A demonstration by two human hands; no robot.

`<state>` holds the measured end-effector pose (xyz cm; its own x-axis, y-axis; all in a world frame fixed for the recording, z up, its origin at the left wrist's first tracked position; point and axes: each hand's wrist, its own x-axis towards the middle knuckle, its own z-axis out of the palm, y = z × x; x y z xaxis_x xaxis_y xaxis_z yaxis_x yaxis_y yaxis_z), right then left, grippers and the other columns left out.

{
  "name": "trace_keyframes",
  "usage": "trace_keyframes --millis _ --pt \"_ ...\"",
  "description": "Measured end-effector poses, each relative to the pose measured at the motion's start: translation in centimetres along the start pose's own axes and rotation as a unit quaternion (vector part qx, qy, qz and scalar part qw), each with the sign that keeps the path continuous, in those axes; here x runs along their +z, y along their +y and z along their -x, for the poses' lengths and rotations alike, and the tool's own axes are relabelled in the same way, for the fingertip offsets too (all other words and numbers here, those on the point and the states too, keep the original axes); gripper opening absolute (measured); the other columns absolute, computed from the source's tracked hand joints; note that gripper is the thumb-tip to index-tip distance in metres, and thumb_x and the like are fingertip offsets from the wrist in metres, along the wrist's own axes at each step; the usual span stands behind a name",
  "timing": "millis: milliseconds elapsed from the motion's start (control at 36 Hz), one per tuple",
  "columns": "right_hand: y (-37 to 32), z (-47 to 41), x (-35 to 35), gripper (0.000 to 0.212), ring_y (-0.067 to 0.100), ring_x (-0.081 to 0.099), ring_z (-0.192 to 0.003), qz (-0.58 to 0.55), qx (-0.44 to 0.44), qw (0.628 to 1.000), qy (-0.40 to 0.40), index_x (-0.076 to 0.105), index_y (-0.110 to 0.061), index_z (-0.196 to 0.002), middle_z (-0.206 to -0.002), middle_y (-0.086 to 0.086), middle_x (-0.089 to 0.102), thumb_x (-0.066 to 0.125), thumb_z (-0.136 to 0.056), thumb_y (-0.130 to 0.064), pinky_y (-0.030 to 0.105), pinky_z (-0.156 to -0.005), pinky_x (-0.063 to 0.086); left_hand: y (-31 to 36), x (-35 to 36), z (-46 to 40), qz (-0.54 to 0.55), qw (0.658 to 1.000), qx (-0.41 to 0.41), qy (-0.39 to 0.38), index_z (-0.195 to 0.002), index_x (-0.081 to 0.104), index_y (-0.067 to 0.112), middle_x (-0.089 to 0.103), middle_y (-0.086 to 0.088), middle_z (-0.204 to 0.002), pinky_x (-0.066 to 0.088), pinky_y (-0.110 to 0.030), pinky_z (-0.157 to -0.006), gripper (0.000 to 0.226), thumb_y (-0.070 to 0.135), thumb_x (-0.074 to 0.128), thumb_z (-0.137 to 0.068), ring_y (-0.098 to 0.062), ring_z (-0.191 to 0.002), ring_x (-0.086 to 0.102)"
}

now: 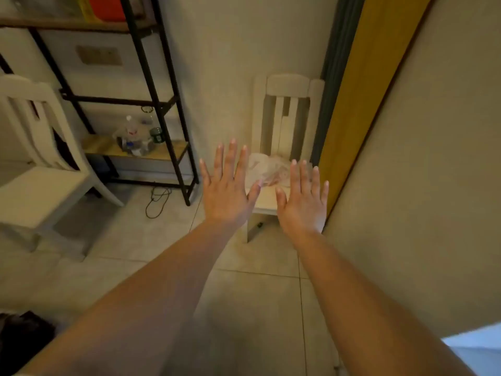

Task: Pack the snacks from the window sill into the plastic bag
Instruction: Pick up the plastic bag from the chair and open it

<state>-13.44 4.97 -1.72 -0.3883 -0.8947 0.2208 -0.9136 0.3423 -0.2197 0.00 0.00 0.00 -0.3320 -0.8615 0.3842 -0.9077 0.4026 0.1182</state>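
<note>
**Two hands flat, nothing held**

Both hands are held out with fingers straight and spread, backs up: left hand (227,189), right hand (303,200). I see the plastic bag (267,169) crumpled on the seat of a white chair (287,104) at 12 o'clock, between and beyond the fingertips. A black shelf rack (151,85) stands at 10 o'clock.

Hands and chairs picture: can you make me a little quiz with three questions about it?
1. True or false: both hands hold snacks.
2. Where does the crumpled plastic bag lie? A) on the floor B) on the white chair's seat C) on the shelf
3. What stands on the low shelf board at left?

Key:
1. False: the left hand and right hand are spread flat, holding nothing.
2. B: plastic bag on the white chair.
3. Bottles and jars on the metal shelf.
</note>
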Motion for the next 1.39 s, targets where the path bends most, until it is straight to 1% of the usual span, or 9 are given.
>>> trace_keyframes --millis 111,194,389,556,778,1000,1139,1278,1389 --pt "1.9 1.3 2.5 0.060 0.023 -0.009 -0.146 -0.002 0.010 0.998 -0.066 -0.013 -0.026 -0.149 -0.159 -0.002 -0.008 0.015 -0.099 -0.047 0.042 -0.118 -0.006 -0.2 3.5 2.3 -0.013 0.999 -0.018 -0.039 -0.148 -0.011 0.028 -0.009 0.001 -0.160 -0.009 -0.050 -0.116 0.068 0.060 0.012 -0.093 -0.021 -0.146 -0.013" --pt "2.8 1.9 4.4 0.060 0.024 -0.008 -0.146 -0.004 0.015 0.995 -0.103 -0.011 -0.026 -0.149 -0.159 -0.001 -0.007 0.016 -0.100 -0.046 0.043 -0.119 -0.004 -0.1 5.5 3.3 -0.011 0.997 -0.022 -0.074 -0.151 -0.004 0.027 -0.011 0.002 -0.160 -0.012 -0.049 -0.115 0.073 0.060 0.001 -0.086 -0.020 -0.146 -0.013" --pt "3.4 0.5 7.3 0.060 0.023 -0.008 -0.146 0.007 0.014 0.989 -0.145 -0.010 -0.025 -0.150 -0.159 0.000 -0.007 0.016 -0.100 -0.046 0.042 -0.119 -0.004 -0.3 8.2 2.8 -0.010 0.992 -0.024 -0.123 -0.151 -0.007 0.028 -0.013 0.002 -0.159 -0.015 -0.047 -0.113 0.072 0.060 0.000 -0.086 -0.019 -0.146 -0.016" --pt "2.8 -3.5 9.6 0.059 0.024 -0.007 -0.146 0.025 0.020 0.988 -0.150 -0.011 -0.026 -0.150 -0.159 0.000 -0.005 0.015 -0.100 -0.046 0.042 -0.118 -0.002 -1.6 10.8 -1.0 -0.026 0.984 -0.014 -0.173 -0.150 -0.009 0.028 -0.014 0.002 -0.159 -0.010 -0.050 -0.115 0.066 0.057 0.014 -0.095 -0.019 -0.145 -0.017" --pt "1.9 -9.0 13.2 0.059 0.024 -0.007 -0.146 0.040 0.064 0.978 -0.197 -0.011 -0.025 -0.150 -0.160 0.001 -0.005 0.014 -0.100 -0.046 0.045 -0.119 0.000 -3.7 14.5 -6.6 -0.025 0.976 0.017 -0.216 -0.150 -0.009 0.028 -0.012 0.001 -0.159 -0.010 -0.050 -0.116 0.065 0.055 0.016 -0.097 -0.021 -0.146 -0.016" --pt "1.8 -13.8 15.9 0.060 0.024 -0.005 -0.147 0.053 0.076 0.970 -0.227 -0.011 -0.025 -0.150 -0.160 0.001 -0.005 0.015 -0.100 -0.045 0.043 -0.119 0.001 -4.5 18.4 -11.3 -0.026 0.967 0.026 -0.253 -0.150 -0.009 0.028 -0.013 0.001 -0.159 -0.007 -0.051 -0.117 0.066 0.056 0.017 -0.096 -0.021 -0.146 -0.016" --pt "3.1 -18.1 17.3 0.060 0.024 -0.004 -0.147 0.046 0.082 0.966 -0.239 -0.008 -0.024 -0.150 -0.160 0.002 -0.002 0.018 -0.100 -0.043 0.044 -0.119 0.003 -3.8 20.7 -15.1 -0.021 0.964 0.019 -0.265 -0.151 -0.008 0.027 -0.011 0.001 -0.160 -0.008 -0.050 -0.117 0.066 0.055 0.017 -0.097 -0.020 -0.146 -0.014" --pt "5.0 -23.0 18.3 0.058 0.023 -0.003 -0.147 0.040 0.059 0.964 -0.257 -0.006 -0.023 -0.151 -0.160 0.002 -0.001 0.016 -0.100 -0.043 0.042 -0.119 0.002 -2.0 23.3 -19.2 -0.022 0.964 -0.010 -0.264 -0.151 -0.005 0.027 -0.009 0.001 -0.160 -0.009 -0.049 -0.115 0.064 0.054 0.018 -0.098 -0.020 -0.147 -0.012" --pt "6.8 -26.9 19.1 0.059 0.024 -0.004 -0.147 0.044 0.042 0.960 -0.272 -0.007 -0.023 -0.151 -0.160 0.002 -0.003 0.014 -0.100 -0.045 0.042 -0.119 0.000 0.1 24.6 -22.1 -0.028 0.962 -0.017 -0.270 -0.150 -0.009 0.027 -0.011 0.001 -0.160 -0.007 -0.050 -0.117 0.064 0.053 0.015 -0.098 -0.021 -0.146 -0.014"
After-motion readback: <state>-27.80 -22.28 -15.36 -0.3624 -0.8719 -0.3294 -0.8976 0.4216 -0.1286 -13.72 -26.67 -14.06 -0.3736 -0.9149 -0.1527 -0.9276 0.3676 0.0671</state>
